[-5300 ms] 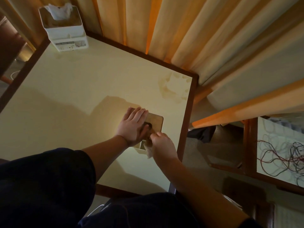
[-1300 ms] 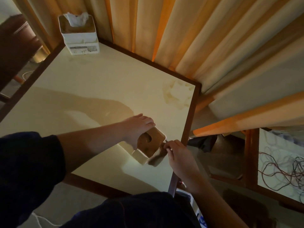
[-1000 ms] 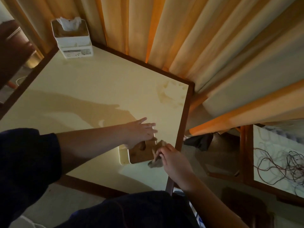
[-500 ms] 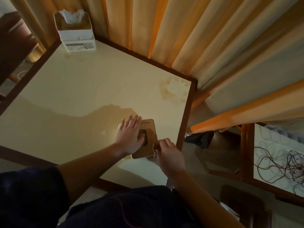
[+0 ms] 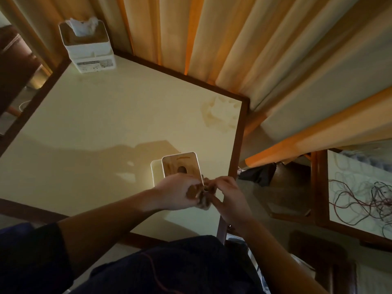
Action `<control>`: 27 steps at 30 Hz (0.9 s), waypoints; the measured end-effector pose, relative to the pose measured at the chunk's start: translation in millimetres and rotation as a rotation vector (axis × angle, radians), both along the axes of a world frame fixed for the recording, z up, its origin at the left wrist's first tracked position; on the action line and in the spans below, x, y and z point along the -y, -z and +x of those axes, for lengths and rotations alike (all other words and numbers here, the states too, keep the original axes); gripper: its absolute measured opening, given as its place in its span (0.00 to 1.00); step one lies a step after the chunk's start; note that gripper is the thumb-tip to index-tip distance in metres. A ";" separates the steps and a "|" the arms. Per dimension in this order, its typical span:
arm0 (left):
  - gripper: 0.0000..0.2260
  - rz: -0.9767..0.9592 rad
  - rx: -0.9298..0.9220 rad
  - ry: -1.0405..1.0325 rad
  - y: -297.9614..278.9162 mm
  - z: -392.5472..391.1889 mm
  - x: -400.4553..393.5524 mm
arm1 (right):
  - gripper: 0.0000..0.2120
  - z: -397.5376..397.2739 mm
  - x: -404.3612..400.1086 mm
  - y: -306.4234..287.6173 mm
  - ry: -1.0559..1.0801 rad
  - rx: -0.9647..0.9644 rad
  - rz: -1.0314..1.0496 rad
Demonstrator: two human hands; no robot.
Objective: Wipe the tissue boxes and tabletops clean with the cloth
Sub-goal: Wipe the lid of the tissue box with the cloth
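Note:
A white tissue box with a wooden lid (image 5: 180,165) stands upright near the right edge of the cream tabletop (image 5: 101,124). Just in front of it, my left hand (image 5: 176,193) and my right hand (image 5: 228,197) meet, both closed on a small crumpled brownish cloth (image 5: 201,195) held between them. The cloth is mostly hidden by my fingers. A second white tissue box (image 5: 87,42) with a tissue sticking out sits at the table's far left corner.
Cream and orange curtains (image 5: 233,49) hang along the far edge of the table. A stain (image 5: 220,115) marks the tabletop's far right corner. To the right stands another table (image 5: 360,187) with tangled wires. A dark chair (image 5: 14,60) is at far left.
My left hand has come off the wooden lid and joined my right hand on the cloth. The near tissue box now stands free, upright, with neither hand on it.

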State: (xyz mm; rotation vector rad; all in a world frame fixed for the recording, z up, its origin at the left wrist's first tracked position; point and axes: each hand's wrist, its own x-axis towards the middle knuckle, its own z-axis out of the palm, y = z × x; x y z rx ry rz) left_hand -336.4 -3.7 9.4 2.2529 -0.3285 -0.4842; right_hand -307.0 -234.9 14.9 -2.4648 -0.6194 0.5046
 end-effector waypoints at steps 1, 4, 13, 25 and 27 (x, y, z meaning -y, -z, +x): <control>0.09 -0.046 -0.045 -0.010 -1.8 -0.7 1.1 | 0.09 -2.0 1.6 -3.0 0.012 -0.003 -0.011; 0.03 -0.150 -0.063 -0.088 -11.1 -1.6 0.8 | 0.11 -5.6 5.0 -14.0 0.020 0.034 -0.006; 0.09 -0.169 -0.023 -0.113 -41.0 -13.1 -28.2 | 0.15 -1.2 0.1 -34.8 -0.055 0.088 -0.068; 0.06 -0.263 0.014 -0.144 -59.3 -20.5 -29.9 | 0.11 3.3 -16.5 -51.5 -0.112 0.005 -0.065; 0.06 -0.265 -0.001 -0.198 -57.5 -21.7 -30.3 | 0.13 6.3 -14.3 -53.2 -0.111 -0.039 -0.085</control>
